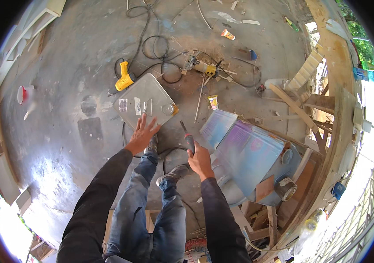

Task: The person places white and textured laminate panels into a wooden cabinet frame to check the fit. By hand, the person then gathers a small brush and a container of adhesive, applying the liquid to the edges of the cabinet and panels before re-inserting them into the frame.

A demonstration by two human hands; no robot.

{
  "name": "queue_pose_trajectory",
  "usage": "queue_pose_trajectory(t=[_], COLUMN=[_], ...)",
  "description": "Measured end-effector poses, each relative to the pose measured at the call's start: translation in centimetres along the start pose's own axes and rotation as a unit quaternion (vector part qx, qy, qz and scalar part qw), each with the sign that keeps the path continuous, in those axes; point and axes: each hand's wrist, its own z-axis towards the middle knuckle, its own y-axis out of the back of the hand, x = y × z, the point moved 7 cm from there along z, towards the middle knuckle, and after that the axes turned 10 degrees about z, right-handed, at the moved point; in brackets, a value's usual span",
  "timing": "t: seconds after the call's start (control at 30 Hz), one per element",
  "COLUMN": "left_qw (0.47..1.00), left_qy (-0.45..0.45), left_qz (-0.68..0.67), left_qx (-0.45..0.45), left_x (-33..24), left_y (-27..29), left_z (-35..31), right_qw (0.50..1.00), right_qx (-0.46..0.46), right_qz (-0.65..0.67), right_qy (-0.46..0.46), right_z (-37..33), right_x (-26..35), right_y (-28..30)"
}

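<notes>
In front of my feet stands a square metal tin (pixel 127 94) with labels, a small carrying handle and a round cap (pixel 168 109) on its top. My left hand (pixel 141 133) is spread over the near edge of this tin, its fingertips at the surface; whether they touch I cannot tell. My right hand (pixel 201 161) is wrapped round a flat-bladed hand tool (pixel 189 139) with a black and red handle. The blade points forward and a little left, apart from the tin. Chisel or screwdriver, I cannot tell which.
Beyond the tin lie a yellow heat gun (pixel 124 79), a yellow corded power tool (pixel 202 66) and looped cables (pixel 155 48). A blue printed box (pixel 250 149) stands at the right, with a tape roll (pixel 285 188) beside it. A cup (pixel 213 101) and wood scraps litter the floor.
</notes>
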Motion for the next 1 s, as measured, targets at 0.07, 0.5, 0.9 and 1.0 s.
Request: queue_pose_trajectory(t=[0.07,0.5,0.9,1.0], left_qw=[0.999,0.999,0.999,0.998], left_qy=[-0.037,0.004,0.012,0.015], left_qz=[0.019,-0.02,-0.043,-0.046], left_qx=[0.033,0.043,0.029,0.032], left_x=[0.4,1.0,1.1,1.0], left_y=[-0.1,-0.5,-0.2,-0.2], left_z=[-0.9,-1.0,-1.0,-0.8], right_qw=[0.999,0.986,0.988,0.988], right_qx=[0.005,0.015,-0.006,0.02], right_qz=[-0.037,-0.161,-0.147,-0.147], right_qy=[0.011,-0.043,-0.039,-0.039], right_z=[0.7,5.8,5.6,6.0], right_x=[0.2,2.6,5.1,4.5], right_y=[-1.5,-2.2,-2.5,-2.5])
